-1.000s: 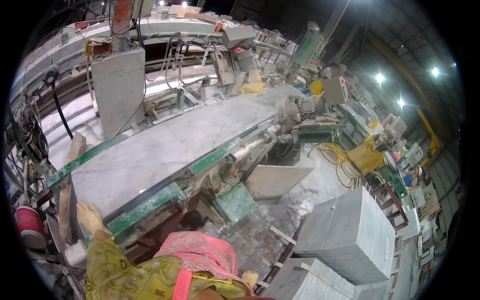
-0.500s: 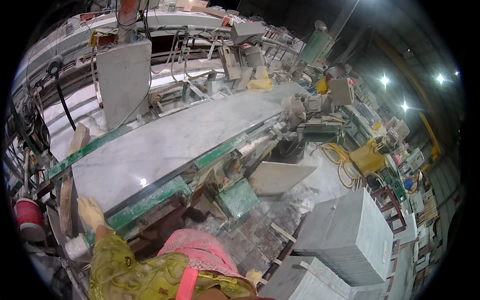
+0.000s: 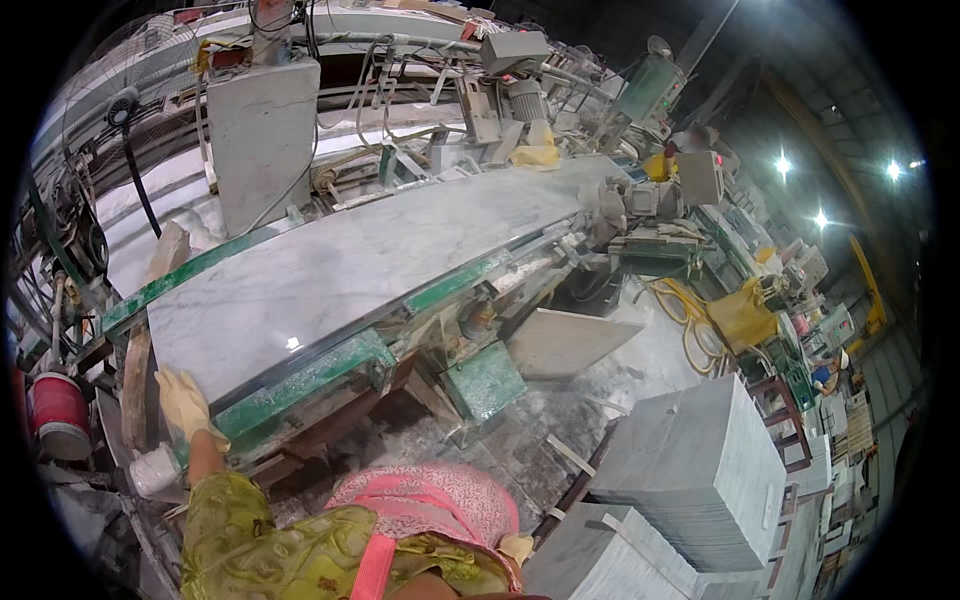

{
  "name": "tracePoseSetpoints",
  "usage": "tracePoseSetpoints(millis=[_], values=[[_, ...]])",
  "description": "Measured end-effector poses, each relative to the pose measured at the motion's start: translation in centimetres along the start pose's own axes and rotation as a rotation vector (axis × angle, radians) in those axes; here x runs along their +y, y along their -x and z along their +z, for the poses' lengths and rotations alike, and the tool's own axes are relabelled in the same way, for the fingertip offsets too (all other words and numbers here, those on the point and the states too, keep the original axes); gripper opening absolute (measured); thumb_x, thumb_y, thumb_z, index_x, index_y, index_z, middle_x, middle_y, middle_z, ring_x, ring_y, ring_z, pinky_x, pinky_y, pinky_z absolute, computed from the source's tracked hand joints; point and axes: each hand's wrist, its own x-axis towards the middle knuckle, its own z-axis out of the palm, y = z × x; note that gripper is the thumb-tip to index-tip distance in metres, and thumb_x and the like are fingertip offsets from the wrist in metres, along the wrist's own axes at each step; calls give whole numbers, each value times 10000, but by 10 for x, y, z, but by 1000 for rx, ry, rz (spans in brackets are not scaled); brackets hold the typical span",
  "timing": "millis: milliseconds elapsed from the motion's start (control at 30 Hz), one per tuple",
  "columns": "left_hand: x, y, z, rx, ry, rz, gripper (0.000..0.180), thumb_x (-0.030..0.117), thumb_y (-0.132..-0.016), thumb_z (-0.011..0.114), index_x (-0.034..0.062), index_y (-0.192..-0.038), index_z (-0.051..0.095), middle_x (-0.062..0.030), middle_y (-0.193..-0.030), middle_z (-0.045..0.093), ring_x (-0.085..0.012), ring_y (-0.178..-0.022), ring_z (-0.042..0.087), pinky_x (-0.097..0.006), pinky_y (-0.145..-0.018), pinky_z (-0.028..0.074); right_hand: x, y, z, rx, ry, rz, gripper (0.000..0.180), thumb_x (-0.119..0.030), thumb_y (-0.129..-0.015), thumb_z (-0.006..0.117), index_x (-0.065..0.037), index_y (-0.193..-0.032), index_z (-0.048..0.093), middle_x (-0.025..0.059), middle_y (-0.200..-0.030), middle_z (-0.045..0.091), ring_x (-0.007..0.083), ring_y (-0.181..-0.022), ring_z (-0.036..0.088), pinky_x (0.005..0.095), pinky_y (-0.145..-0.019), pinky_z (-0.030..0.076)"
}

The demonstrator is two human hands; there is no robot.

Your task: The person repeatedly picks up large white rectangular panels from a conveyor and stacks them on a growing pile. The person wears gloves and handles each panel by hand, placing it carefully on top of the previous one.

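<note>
A long white marble slab with grey veins lies on a green-framed machine bed. My left hand, in a cream glove, rests at the near-left end of the slab, against its edge, with fingers stretched out. It seems to touch the stone without gripping it. Of my right hand, only a small gloved part shows beside my pink patterned cloth; its fingers are hidden. Near the left hand, a wooden beam stands by the slab's end.
Stacked grey stone tiles stand at the right on the floor. A loose stone panel leans beside the machine. Yellow hose coils farther right. A red and white bucket sits at far left. A person is in the right background.
The view has shifted slightly, so the scene sits a little to the right. My left hand stays at the slab's end; the slab shows no clear movement.
</note>
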Motion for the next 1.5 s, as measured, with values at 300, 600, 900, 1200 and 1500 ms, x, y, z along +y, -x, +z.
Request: tracePoseSetpoints(millis=[300, 600, 900, 1200, 1500], values=[[2, 0, -7, -39, 5, -45, 502, 317, -988, 472, 7, -1383, 477, -271, -1414, 464, -421, -1184, 542, -445, -997, 448, -15, 9, -4, 52, -9, -87, 203, -113, -795, 571, 82, -852, 580, 300, -827, 650, 453, -802, 634, 482, -731, 477], [-21, 2, 12, -4, 50, 2, 507, 306, -992, 468, -8, -1390, 454, -315, -1412, 440, -439, -1189, 536, -461, -992, 450, -63, 15, 38, -198, -24, -246, 165, -110, -851, 552, 49, -893, 559, 214, -795, 629, 349, -716, 603, 453, -663, 462], [-31, -47, -11, -386, 353, -328, 599, 359, -980, 489, -65, -1394, 403, -308, -1391, 466, -464, -1215, 505, -473, -1013, 417, -131, 33, 55, -352, -230, -111, 147, -77, -870, 534, 8, -989, 553, 145, -799, 614, 265, -698, 574, 420, -646, 461], [-34, -76, 15, -430, 448, -457, 693, 511, -1018, 359, -71, -1392, 396, -303, -1406, 454, -435, -1259, 472, -464, -1015, 398, -170, 14, 43, -124, -396, -190, 168, -137, -816, 591, 16, -879, 618, 129, -757, 633, 227, -669, 580, 406, -647, 482], [-77, -64, 50, -394, 328, -347, 776, 559, -1013, 340, -23, -1513, 224, -216, -1510, 373, -365, -1345, 414, -396, -1108, 339, -258, 28, 75, -234, -650, -342, 176, -114, -850, 574, 39, -896, 648, 4, -744, 577, 115, -675, 518, 297, -592, 416]])
